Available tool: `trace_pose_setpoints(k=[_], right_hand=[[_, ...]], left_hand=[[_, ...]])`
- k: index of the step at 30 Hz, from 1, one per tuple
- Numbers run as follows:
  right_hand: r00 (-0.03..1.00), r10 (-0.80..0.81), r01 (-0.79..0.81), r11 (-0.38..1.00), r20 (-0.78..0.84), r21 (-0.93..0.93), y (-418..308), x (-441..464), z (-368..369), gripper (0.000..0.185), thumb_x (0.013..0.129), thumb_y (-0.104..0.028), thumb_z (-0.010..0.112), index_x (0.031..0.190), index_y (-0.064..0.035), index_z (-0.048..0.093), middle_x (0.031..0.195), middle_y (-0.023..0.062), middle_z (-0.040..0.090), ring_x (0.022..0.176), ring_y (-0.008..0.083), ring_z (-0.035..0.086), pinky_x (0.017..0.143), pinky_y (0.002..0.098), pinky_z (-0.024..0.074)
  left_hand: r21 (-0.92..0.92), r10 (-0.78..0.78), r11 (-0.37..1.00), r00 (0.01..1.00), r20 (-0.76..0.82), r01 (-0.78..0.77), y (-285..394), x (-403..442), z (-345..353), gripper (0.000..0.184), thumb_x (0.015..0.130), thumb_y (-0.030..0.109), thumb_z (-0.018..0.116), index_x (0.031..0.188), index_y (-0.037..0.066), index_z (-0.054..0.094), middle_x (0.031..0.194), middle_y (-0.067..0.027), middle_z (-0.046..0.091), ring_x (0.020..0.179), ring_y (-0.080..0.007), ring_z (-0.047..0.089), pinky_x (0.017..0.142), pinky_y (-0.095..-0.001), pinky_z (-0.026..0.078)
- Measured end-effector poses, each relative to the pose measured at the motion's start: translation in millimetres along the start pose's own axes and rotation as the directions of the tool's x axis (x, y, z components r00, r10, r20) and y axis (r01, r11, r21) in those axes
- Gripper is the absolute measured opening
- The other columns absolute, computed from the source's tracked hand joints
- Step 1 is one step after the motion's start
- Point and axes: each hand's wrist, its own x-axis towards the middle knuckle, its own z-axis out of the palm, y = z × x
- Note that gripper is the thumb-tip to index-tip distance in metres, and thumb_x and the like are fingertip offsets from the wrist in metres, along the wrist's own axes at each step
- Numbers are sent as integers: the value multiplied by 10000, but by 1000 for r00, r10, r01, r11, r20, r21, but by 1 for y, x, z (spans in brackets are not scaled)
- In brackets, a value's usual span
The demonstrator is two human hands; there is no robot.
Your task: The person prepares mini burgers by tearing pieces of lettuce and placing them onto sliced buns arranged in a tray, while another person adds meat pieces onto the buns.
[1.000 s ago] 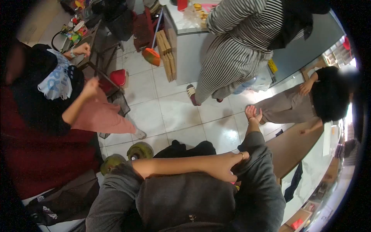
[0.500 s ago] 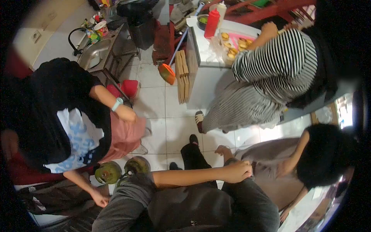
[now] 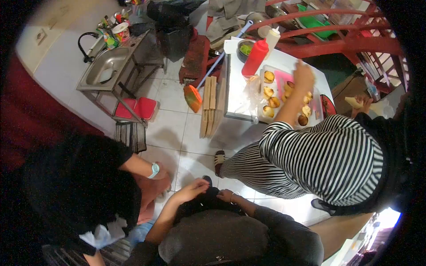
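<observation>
My left hand (image 3: 191, 191) is raised above my lap, fingers stretched out, with nothing in it. My right hand (image 3: 225, 195), with a thin bracelet at the wrist, rests by my dark-clad leg and holds nothing I can see. Its fingers look loosely bent. Beyond my legs stands a white table (image 3: 237, 97) with a tray of browned bun halves (image 3: 274, 102), a pink sheet beneath some of them. A person in a striped garment (image 3: 328, 159) reaches a hand (image 3: 304, 79) over the tray. A red squeeze bottle (image 3: 255, 58) and a white one (image 3: 273, 41) stand behind.
At left sits a person in black with a pale watch (image 3: 154, 170). Beyond are a metal sink (image 3: 106, 66), a red stool (image 3: 144, 108) and an orange broom head (image 3: 192, 98). A bowl of greens (image 3: 245, 48) is on the table. Another person's hand (image 3: 364, 104) shows at right.
My left hand has let go of my right arm and moved left. My right hand has come down toward my lap. The view has swung right; the striped person's arm reaches farther over the tray.
</observation>
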Motion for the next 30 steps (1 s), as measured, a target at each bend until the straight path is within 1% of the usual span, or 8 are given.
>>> trace_pose_setpoints(k=[4,6,10,14,17,20,25,30], right_hand=[[992,128,-128,991,-1,-27,-18,-10,-40,380,770,-348,555,966,-24,585,947,182,590,897,282,559,794,380,434],[984,115,-114,993,-134,18,-10,-11,-47,395,769,-371,549,955,-25,589,949,185,588,897,293,558,797,378,434],[992,104,-106,994,-66,-19,-9,-11,-64,395,776,-378,537,971,-38,588,964,190,582,909,308,551,809,382,431],[980,138,-140,990,-146,-6,-6,-1,-69,402,783,-385,522,968,-35,589,979,203,578,931,317,546,820,384,428],[980,162,-160,987,-118,23,-8,4,-75,406,779,-387,530,979,-38,587,977,202,580,942,317,546,825,380,427],[978,186,-182,982,-93,50,6,26,-74,417,774,-392,541,1004,-46,581,1006,201,572,950,321,544,829,382,425],[966,240,-225,964,-100,141,2,44,-86,414,771,-396,549,995,-51,595,1013,203,572,957,323,542,837,388,420],[936,349,-335,921,-41,200,-19,78,-94,360,786,-356,536,1001,-75,603,1006,166,584,956,314,545,835,401,422]], left_hand=[[-106,-301,953,919,-257,282,-37,-7,-25,507,838,410,515,1121,-5,448,1020,-105,527,845,-172,556,750,-279,418],[-118,-355,935,864,-358,335,-71,5,-41,541,827,424,525,1127,-20,450,1018,-110,538,802,-177,573,717,-280,426],[61,-367,899,824,-432,433,-96,18,-63,511,837,380,523,1089,-63,490,955,-132,578,745,-183,576,651,-301,446],[118,-311,907,832,-460,404,-112,22,-86,488,834,346,538,1082,-71,487,940,-136,576,742,-177,557,655,-289,447],[-126,-338,934,717,-610,333,-116,23,-89,471,826,338,553,1072,-57,486,932,-124,566,735,-175,549,656,-291,449],[-123,-346,934,756,-556,337,-107,23,-105,467,823,343,556,1062,-50,476,912,-112,555,729,-177,548,651,-288,448],[-245,-513,857,706,-488,454,-84,22,-156,466,780,405,582,1051,38,488,813,-39,533,676,-141,537,546,-280,406],[-192,-516,844,659,-548,501,-99,12,-240,381,799,356,546,1006,37,531,922,-54,572,765,-161,560,580,-340,424]])
